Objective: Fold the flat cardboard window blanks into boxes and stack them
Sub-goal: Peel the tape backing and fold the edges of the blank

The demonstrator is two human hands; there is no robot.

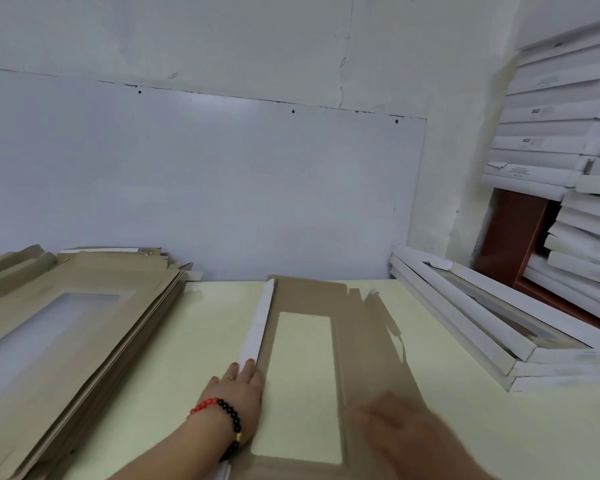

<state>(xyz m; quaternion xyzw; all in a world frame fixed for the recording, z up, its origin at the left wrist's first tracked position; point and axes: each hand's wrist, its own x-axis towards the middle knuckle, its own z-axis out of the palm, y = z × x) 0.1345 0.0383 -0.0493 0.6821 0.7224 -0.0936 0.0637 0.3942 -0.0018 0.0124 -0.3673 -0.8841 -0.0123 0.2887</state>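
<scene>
While the flat brown cardboard window blank lies mid-table, beside the spare stack, the left hand presses straight fingers on its white folded flap; right hand blurred, fingers unclear. Ease off and that flap may spring open.

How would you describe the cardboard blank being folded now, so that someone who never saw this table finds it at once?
On the pale yellow table, between the pile of flat blanks on the left and the folded white boxes on the right, one brown blank lies alone. Both hands are on it, the left hand pressing its raised white side flap. Unlike the piled blanks, it is single and the table shows through its window.
</scene>
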